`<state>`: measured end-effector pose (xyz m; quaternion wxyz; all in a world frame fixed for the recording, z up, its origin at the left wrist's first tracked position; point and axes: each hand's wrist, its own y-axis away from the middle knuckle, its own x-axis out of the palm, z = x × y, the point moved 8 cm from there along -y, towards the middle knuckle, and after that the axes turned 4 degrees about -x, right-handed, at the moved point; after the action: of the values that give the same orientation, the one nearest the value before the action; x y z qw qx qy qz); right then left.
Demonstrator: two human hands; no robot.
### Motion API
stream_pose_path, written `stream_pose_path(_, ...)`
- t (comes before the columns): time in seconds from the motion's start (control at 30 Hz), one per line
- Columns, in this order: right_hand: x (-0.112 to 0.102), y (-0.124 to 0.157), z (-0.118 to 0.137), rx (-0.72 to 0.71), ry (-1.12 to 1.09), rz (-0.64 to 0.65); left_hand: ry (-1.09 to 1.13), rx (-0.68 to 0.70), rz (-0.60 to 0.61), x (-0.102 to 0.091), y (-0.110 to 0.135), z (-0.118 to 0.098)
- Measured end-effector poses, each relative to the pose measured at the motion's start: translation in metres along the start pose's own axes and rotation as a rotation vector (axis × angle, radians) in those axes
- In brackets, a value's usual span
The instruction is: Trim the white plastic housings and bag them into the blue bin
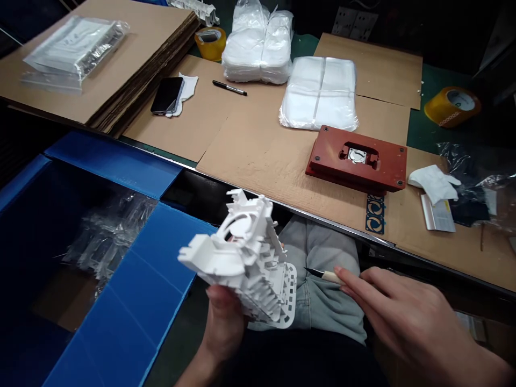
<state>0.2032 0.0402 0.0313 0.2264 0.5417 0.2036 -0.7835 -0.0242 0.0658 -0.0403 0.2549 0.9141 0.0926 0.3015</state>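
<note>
My left hand (pixel 224 317) grips a white moulded plastic part (pixel 245 255) from below, holding it up over my lap. The part has ribs, a round opening and a perforated flange. My right hand (pixel 397 312) is closed on a small knife (pixel 322 274) with a pale handle and a dark tip. The tip points left toward the part, a short way from its flange. On the table beyond lies a red-brown fixture block (pixel 357 158) with a metal insert in its recess.
An open blue corrugated box (pixel 133 301) with clear-bagged parts stands at my left. On the cardboard-covered table are bundles of white bags (pixel 320 91), a phone (pixel 166 94), a pen (pixel 229 87), two yellow tape rolls (pixel 452 106) and a stack of cardboard (pixel 121 64).
</note>
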Motion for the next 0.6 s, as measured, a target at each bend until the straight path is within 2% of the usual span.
stream_pose_path(0.1,0.013,-0.001,-0.016,0.179,-0.213,0.02,0.059,0.074,-0.069,0.017,-0.011,-0.014)
stream_pose_path(0.27,0.034,0.006,-0.037,0.455,-0.621,0.099,0.204,-0.163,-0.042,0.032,-0.026,-0.005)
stream_pose_path(0.4,0.046,0.017,-0.049,0.652,-0.684,0.094,0.226,-0.283,0.005,0.034,-0.026,0.006)
stream_pose_path(0.47,0.045,0.015,-0.049,0.625,-0.681,0.06,0.205,-0.345,0.032,0.034,-0.024,0.012)
stream_pose_path(0.6,0.027,0.001,-0.039,0.368,-0.653,-0.046,0.13,-0.467,0.082,0.035,-0.019,0.025)
